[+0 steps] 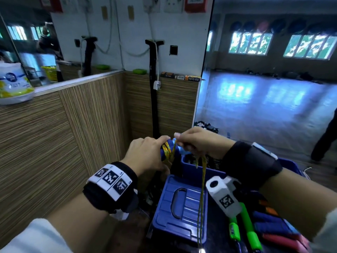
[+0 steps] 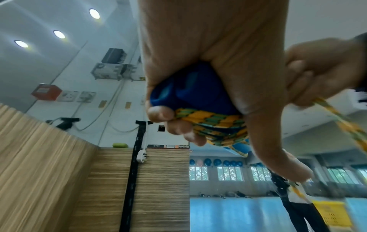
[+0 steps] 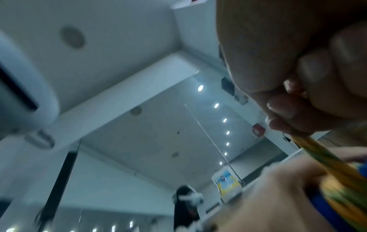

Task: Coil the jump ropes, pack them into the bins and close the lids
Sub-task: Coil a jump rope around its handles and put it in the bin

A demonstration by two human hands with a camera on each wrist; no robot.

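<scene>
Right now I'm facing a wood-panel wall [image 1: 76, 128] in a corner, big mirror [image 1: 273, 70] to my right. Below my hands: two blue bins. Near one has its lid [image 1: 180, 207] shut, handle slot on top; far bin [image 1: 198, 168] behind it is open, dark stuff inside that I can't make out. Right of the closed bin lie spare ropes — green handles [image 1: 246, 225], plus blue and red ones mostly hidden under my right forearm.

Both hands are raised over the bins, nearly touching. My left hand [image 1: 145, 154] is wrapped round the blue handles [image 2: 190, 92] of one jump rope; fingers [image 2: 160, 113] curled tight, also pinning several turns of yellow-green cord [image 2: 214, 124] wound around those handles. My right hand [image 1: 198, 143] pinches the same cord just beside the bundle — thumb and fingers closed on it, the rest of the fingers curled. From that pinch the loose cord [image 1: 202, 189] hangs straight down in front of the open bin and across the closed lid, past its near edge.

Right wrist view is blurred; it only confirms fingers on the cord [image 3: 317, 149].
</scene>
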